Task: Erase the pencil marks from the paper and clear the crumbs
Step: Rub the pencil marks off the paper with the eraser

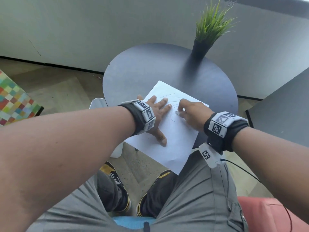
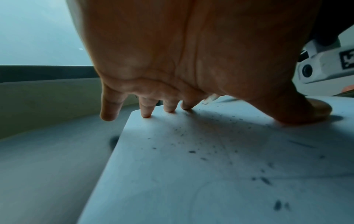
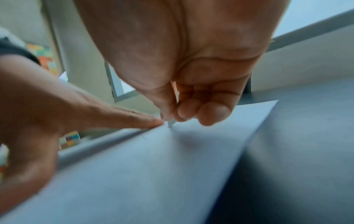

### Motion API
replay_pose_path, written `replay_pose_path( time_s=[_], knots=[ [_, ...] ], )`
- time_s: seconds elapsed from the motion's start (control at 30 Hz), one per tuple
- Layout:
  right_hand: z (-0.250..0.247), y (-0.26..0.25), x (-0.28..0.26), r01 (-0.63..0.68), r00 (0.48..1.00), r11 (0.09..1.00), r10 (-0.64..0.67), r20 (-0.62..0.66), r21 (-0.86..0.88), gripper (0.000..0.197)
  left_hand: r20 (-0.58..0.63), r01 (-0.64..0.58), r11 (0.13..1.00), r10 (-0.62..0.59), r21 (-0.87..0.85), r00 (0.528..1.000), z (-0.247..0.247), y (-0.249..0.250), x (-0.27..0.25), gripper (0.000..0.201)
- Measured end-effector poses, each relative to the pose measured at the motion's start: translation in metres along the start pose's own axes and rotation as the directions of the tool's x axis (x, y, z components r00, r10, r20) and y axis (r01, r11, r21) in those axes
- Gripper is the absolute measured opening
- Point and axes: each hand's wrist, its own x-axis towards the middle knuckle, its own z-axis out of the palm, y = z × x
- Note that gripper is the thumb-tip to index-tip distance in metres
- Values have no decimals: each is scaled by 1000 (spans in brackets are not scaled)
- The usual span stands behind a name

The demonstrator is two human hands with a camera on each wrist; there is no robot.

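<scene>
A white sheet of paper (image 1: 175,131) lies on the round dark table (image 1: 150,67), its near corner hanging over the table's edge. Faint curved pencil lines (image 1: 167,96) show near its far corner. Dark eraser crumbs (image 2: 191,151) are scattered over the sheet. My left hand (image 1: 157,113) lies flat on the paper with fingers spread, holding it down. My right hand (image 1: 189,111) pinches a small white eraser (image 3: 171,123) with its tip pressed to the paper, just right of the left fingertips (image 3: 153,121).
A black vase with green grass (image 1: 202,46) stands at the table's far right. A dark panel (image 1: 284,111) stands to the right, a white stool (image 1: 100,104) and a chequered box (image 1: 15,101) to the left. My knees and shoes are below the table's near edge.
</scene>
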Motion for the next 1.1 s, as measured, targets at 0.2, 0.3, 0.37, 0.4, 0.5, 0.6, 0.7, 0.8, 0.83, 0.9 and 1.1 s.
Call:
replay_pose_path(
  time_s=[0.2, 0.3, 0.37, 0.4, 0.5, 0.6, 0.7, 0.8, 0.83, 0.9, 1.1],
  knots=[
    [9, -20, -14, 325, 926, 943, -304, 224, -66, 25, -4, -43, 999, 43, 5, 999, 1, -9, -2, 148],
    [-1, -6, 5, 83, 996, 992, -80, 36, -94, 19, -18, -43, 999, 43, 11, 999, 4, -11, -1, 148],
    [4, -14, 3, 38, 999, 998, -36, 31, -56, 23, -20, -27, 1000, 27, -8, 999, 6, -12, -1, 149],
    [11, -23, -1, 79, 995, 996, -76, 60, -41, 26, -19, -20, 1000, 20, -16, 1000, 6, -12, -1, 150],
    [26, -39, -13, 188, 973, 982, -191, 129, 33, 26, -8, -15, 1000, 15, -26, 1000, 5, -11, 0, 151],
    [13, -20, 9, -7, 1000, 1000, 7, -11, 21, 25, -4, -14, 999, 14, -30, 1000, 6, -11, 0, 151],
    [19, -27, 7, 0, 1000, 1000, 0, -23, 14, 32, 4, -10, 999, 10, -40, 1000, 6, -12, 0, 150],
    [34, -44, -9, 240, 965, 969, -245, 98, 66, 36, 14, -7, 998, 7, -55, 1000, 5, -12, 0, 149],
    [30, -39, -3, 238, 967, 970, -241, 86, 50, 37, 9, -8, 999, 8, -54, 1000, 6, -11, 0, 149],
    [16, -19, 16, 87, 996, 996, -87, -15, 10, 29, -2, -5, 999, 5, -43, 1000, 6, -12, 1, 149],
    [21, -24, -9, 390, 909, 921, -385, 161, -4, 21, 8, -12, 999, 12, -43, 1000, 6, -12, 1, 148]
  ],
)
